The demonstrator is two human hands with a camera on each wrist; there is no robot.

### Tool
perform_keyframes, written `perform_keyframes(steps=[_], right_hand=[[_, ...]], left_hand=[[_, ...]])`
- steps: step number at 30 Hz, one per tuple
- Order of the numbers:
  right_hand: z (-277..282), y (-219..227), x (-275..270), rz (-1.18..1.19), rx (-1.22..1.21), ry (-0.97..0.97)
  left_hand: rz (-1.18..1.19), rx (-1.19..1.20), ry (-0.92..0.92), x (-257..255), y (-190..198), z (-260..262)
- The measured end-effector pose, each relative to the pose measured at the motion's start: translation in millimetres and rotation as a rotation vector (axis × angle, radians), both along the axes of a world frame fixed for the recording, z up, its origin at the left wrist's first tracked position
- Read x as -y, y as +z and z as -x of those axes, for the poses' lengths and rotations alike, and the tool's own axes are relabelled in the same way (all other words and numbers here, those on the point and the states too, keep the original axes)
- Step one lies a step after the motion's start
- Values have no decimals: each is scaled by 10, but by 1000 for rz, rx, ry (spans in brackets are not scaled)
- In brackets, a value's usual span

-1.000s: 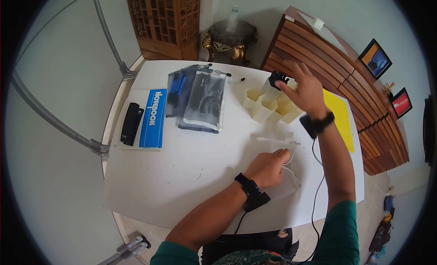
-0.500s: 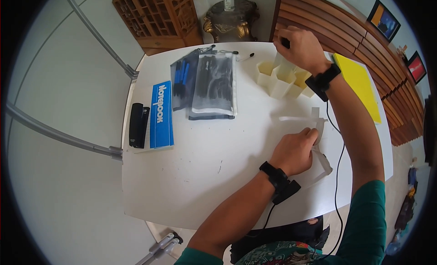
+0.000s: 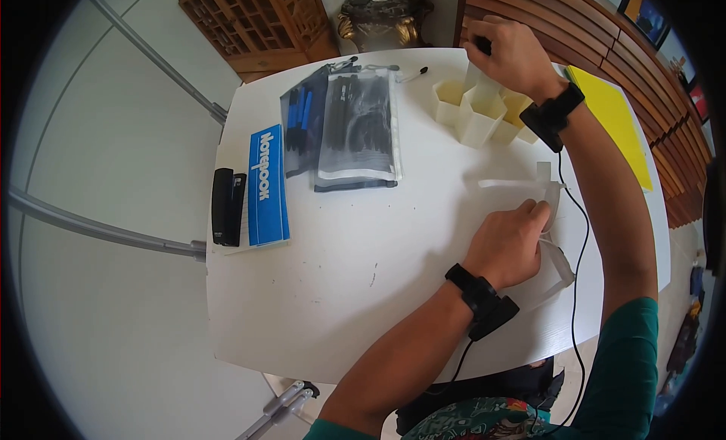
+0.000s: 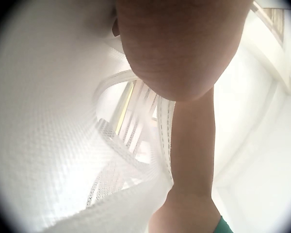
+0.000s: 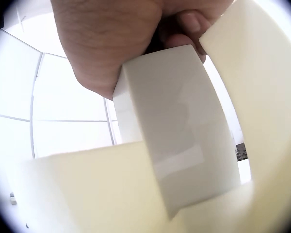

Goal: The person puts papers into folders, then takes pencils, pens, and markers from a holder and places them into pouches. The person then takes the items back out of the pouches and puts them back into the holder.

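Note:
My left hand [image 3: 505, 245] pinches the edge of a whitish mesh zip pouch [image 3: 561, 264] over the right part of the table. In the left wrist view the pouch's mesh [image 4: 48, 126] hangs close, its mouth open. Farther back, my right hand [image 3: 514, 58] is curled over the rear of a cluster of hexagonal cream cups [image 3: 481, 116]. Its fingers grip black items [image 3: 483, 45] at the top of a greyish-white cup [image 5: 179, 121]; the hand hides most of them, and their kind does not show.
Left of the cups lie clear zip pouches [image 3: 359, 130] with dark and blue pens inside. A black stapler [image 3: 227, 207] rests beside a blue notebook [image 3: 266, 190] at the left edge. Yellow paper [image 3: 614, 126] lies on the right. A black cable [image 3: 572, 304] hangs from the right wrist.
My right hand has come down on the black items at the cup's top and curled over them. The left hand keeps its hold on the mesh pouch. The head view has shifted.

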State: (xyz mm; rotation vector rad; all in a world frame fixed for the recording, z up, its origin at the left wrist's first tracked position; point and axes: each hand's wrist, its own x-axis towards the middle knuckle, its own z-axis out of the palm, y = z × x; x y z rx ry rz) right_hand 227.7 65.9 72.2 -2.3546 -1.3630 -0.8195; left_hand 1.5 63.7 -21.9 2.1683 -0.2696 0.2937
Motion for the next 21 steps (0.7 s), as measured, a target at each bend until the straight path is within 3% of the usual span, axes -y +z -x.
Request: perform_keyframes(steps=[16,21], right_hand=[[-22,36,-4,36,-61,20],[63,134,6,-6,13,113]], left_hand=[[19,14,6,2,5,0],[12,1,9,1,14,4]])
